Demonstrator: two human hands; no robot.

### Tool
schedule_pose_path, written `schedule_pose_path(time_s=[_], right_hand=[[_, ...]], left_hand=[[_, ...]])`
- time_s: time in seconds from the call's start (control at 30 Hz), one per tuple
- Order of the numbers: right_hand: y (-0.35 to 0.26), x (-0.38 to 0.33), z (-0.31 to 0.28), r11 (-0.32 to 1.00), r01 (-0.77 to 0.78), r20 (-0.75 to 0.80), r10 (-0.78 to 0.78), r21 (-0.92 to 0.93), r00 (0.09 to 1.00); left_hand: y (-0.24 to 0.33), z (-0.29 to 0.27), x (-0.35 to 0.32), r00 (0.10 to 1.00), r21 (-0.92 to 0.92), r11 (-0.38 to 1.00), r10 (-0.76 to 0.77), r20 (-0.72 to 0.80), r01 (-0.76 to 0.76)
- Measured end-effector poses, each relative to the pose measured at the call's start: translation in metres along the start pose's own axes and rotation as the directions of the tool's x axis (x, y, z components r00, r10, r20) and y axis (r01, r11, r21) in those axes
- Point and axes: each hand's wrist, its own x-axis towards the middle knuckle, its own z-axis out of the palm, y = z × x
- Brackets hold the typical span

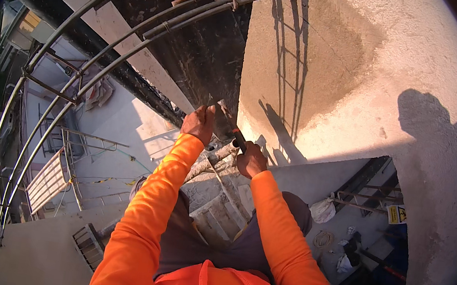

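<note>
My right hand (253, 161) is wrapped round the black grip of a hammer (240, 139), whose shaft shows some red and points up toward the dark panel. Close by on the left, my closed left hand (199, 123) is held against the lower end of the dark, stained panel (194, 51). Whatever its fingers pinch is hidden. A rough, mortar-crusted pole (221, 154) passes just below both hands. Right of the hammer stands a plastered wall (321, 51), with a darker damp-looking patch.
A curved frame of steel bars (81, 74) arches over the left side. Planks (218, 219) lie between my legs, high above a lower floor. Down there stand metal scaffold frames (63, 172). An opening at lower right shows a white sack (323, 211) and a coiled rope (323, 239).
</note>
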Motion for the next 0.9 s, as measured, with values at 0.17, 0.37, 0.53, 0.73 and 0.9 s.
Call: schedule_pose_path(time_s=[0.17, 0.37, 0.53, 0.73, 0.9], right_hand=[[0.022, -0.016, 0.060, 0.940, -0.012, 0.271, 0.111, -0.341, 0.956], [0.056, -0.066, 0.104, 0.731, 0.566, 0.606, -0.264, -0.382, 0.751], [0.096, -0.072, 0.123, 0.432, 0.831, 0.840, -0.248, -0.350, 0.483], [0.082, -0.086, 0.137, 0.560, 0.725, 0.841, -0.087, -0.402, 0.534], [0.010, -0.019, 0.067, 0.811, 0.031, 0.306, -0.256, 0.584, 0.917]], left_hand=[[-0.049, 0.016, 0.009, 0.962, -0.513, 0.858, -0.110, -0.251, -0.036], [-0.051, 0.002, 0.002, 0.951, -0.835, 0.549, -0.280, -0.131, 0.047], [-0.044, -0.006, -0.001, 0.929, -0.811, 0.583, -0.321, -0.182, 0.043], [-0.033, -0.008, -0.008, 0.919, -0.936, 0.353, -0.368, -0.141, -0.002], [-0.011, -0.013, -0.015, 0.955, -0.984, 0.170, -0.295, -0.007, 0.045]])
